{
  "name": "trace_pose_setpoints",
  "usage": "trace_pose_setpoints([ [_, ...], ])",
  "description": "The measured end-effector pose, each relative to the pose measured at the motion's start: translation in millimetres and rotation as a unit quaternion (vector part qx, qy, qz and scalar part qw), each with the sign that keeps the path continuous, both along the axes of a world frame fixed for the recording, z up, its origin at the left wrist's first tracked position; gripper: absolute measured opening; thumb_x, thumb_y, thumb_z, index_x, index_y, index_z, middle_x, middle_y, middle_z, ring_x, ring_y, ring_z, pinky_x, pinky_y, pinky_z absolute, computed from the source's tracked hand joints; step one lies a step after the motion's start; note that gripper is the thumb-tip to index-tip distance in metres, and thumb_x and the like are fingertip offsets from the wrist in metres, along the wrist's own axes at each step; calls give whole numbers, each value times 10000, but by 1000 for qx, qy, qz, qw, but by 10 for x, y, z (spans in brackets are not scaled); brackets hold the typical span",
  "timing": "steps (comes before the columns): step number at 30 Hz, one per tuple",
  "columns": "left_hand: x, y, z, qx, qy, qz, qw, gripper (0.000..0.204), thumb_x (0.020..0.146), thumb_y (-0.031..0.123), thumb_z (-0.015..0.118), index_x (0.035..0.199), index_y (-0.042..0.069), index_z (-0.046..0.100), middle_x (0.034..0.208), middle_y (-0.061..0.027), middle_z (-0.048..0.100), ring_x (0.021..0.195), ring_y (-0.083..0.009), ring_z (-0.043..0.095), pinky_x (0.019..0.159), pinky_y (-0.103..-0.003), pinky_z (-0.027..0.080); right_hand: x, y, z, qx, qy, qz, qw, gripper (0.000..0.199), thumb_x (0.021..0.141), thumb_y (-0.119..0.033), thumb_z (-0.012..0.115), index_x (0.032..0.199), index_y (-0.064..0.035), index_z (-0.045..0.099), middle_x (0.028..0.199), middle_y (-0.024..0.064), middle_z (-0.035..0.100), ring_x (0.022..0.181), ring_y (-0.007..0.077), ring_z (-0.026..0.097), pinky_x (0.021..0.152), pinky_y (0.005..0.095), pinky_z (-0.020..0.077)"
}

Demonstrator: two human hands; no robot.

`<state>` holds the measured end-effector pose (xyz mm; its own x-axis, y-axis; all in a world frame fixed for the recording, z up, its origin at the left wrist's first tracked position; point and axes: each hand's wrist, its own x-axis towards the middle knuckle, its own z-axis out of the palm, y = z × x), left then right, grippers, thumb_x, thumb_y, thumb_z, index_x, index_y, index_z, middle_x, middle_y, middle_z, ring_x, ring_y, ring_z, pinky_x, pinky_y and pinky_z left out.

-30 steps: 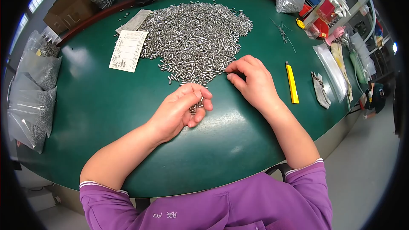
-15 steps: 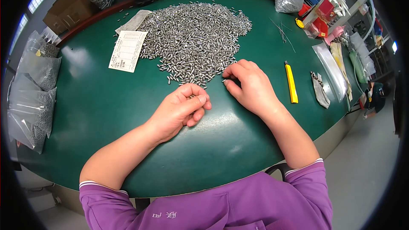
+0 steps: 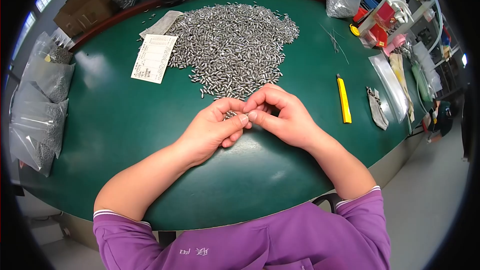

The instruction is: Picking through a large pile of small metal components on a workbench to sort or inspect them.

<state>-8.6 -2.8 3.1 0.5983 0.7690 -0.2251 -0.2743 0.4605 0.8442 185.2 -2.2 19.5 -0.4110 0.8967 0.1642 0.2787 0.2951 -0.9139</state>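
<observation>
A wide heap of small, shiny metal cylinders (image 3: 230,45) lies on the green tabletop (image 3: 115,120), just beyond my hands. My left hand (image 3: 212,126) is curled around several of these cylinders, and a few show between its thumb and index finger. Against the left thumb tip, my right hand (image 3: 287,117) pinches with thumb and index finger. What sits between those fingertips is mostly covered; a tiny metal glint shows there. Both hands touch at the fingertips, in front of the heap's near edge.
A printed card (image 3: 154,59) and a grey cloth (image 3: 162,24) lie left of the heap. Filled clear bags (image 3: 42,115) line the left edge. On the right are a yellow cutter knife (image 3: 344,99), thin wires (image 3: 334,40), a small cloth piece (image 3: 377,108) and plastic sleeves (image 3: 389,85).
My right hand has moved left from the heap's near edge, bringing a pinched metal cylinder to my left hand. The left hand has stayed nearly in place; the view has shifted slightly.
</observation>
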Motion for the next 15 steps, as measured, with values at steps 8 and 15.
trace_pose_setpoints([
  [8, -14, 7, -40, -3, -18, 3, 1000, 139, 948, 149, 532, 1043, 51, 506, 848, -53, 574, 582, -55, 443, 484, -177, 354, 21, 18, -9, 57, 8, -9, 998, 101, 825, -73, 665, 925, -68, 648, 888, 23, 539, 771, 89, 561, 673, 219, 475],
  [15, -3, 2, -38, -2, -24, 7, 1000, 126, 964, 155, 498, 1036, 52, 511, 848, -47, 572, 595, -53, 449, 478, -175, 357, 35, 59, -33, 228, -39, -9, 973, 124, 779, -56, 667, 896, -97, 664, 824, 29, 591, 785, 189, 577, 723, 307, 472],
])
